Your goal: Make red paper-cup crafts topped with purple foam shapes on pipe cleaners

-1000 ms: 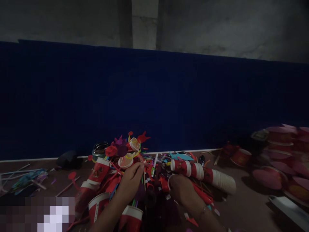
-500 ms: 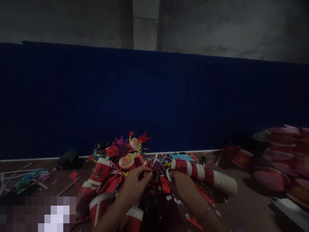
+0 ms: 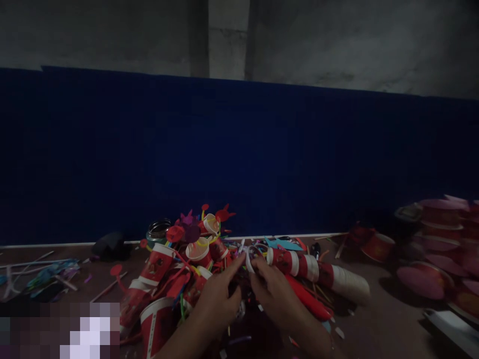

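Observation:
Both of my hands meet low in the centre of the head view. My right hand (image 3: 275, 294) is closed, its bent fingers on a white curved band (image 3: 249, 261) that looks like part of a small roll or loop. The exact kind is hard to make out. My left hand (image 3: 220, 294) has its index finger stretched toward the band's left side, with the thumb apart below. Left of my hands are red paper cups (image 3: 157, 262) with white rims and coloured strips attached. Right of them lies a row of nested red-and-white cups (image 3: 318, 269).
A jar (image 3: 159, 229) stands behind the cups. At far left are white and blue strips (image 3: 52, 274). Red bowls with pink discs (image 3: 422, 279) crowd the right side. A long red item (image 3: 307, 299) lies by my right forearm. A blue panel (image 3: 239, 154) rises behind the table.
My hands have come closer together. The white band has moved left with my right hand. My left index finger has stretched out, and the thumb has parted from it.

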`<state>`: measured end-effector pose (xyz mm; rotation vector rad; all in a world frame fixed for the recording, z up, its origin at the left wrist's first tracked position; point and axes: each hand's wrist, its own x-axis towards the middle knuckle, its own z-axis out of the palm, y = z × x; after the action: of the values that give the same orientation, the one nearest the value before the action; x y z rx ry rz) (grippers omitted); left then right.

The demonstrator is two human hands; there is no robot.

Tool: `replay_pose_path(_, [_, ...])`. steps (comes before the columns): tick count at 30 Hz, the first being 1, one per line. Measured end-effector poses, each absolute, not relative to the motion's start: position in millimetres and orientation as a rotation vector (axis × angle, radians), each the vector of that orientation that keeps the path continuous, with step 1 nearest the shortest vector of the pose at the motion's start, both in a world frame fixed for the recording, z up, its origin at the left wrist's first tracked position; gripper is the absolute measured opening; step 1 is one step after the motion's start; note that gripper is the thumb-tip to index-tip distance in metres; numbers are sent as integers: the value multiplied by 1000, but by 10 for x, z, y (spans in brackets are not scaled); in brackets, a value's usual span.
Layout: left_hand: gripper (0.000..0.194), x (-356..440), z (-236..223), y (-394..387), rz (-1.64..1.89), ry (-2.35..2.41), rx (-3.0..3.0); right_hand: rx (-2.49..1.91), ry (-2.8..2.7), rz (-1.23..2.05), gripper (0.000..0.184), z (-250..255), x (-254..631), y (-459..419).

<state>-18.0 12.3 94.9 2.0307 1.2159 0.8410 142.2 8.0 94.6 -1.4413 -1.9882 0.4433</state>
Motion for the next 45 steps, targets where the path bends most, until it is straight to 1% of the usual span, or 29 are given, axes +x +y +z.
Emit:
replay_pose_path(4, [67, -156, 917, 73, 805, 1239, 2113, -1386, -1927, 503, 15, 961, 1398, 48])
replay_pose_path(8, [64, -145, 893, 45, 834, 1210, 2156, -1367, -1914, 465, 14, 954, 1406, 58])
replay_pose_path(10, [57, -136, 903, 39, 896, 1207, 2117, -1382, -1923, 441, 14, 933, 1409, 64])
replay_pose_path(14, [27, -116, 945, 62, 1066, 1229, 1902, -1437, -1971, 346, 12, 875, 1407, 61])
replay_pose_path(16, [19, -116, 951, 94, 1145, 1233, 1784, -1425, -1989, 292, 12, 859, 1399, 51])
replay_pose_path(17, [20, -119, 948, 111, 1184, 1237, 1750, -1410, -1998, 275, 13, 858, 1396, 45])
replay_pose_path(20, [32, -138, 917, 149, 1218, 1266, 1788, -1368, -2037, 256, 15, 884, 1388, 25])
replay_pose_path(21, [32, -144, 904, 154, 1205, 1263, 1834, -1364, -2046, 250, 16, 898, 1387, 19])
replay_pose_path(26, [24, -146, 880, 124, 1201, 1258, 2014, -1350, -2106, 240, 20, 955, 1380, -9])
replay_pose_path(29, [20, -141, 896, 110, 1154, 1314, 1995, -1355, -2123, 230, 22, 966, 1364, -18])
replay_pose_path(37, [11, -141, 885, 119, 1153, 1230, 1950, -1386, -2110, 189, 24, 983, 1344, -39])
replay_pose_path(45, [11, -123, 963, 50, 1243, 1108, 1818, -1199, -1966, 462, 31, 1026, 1310, -71])
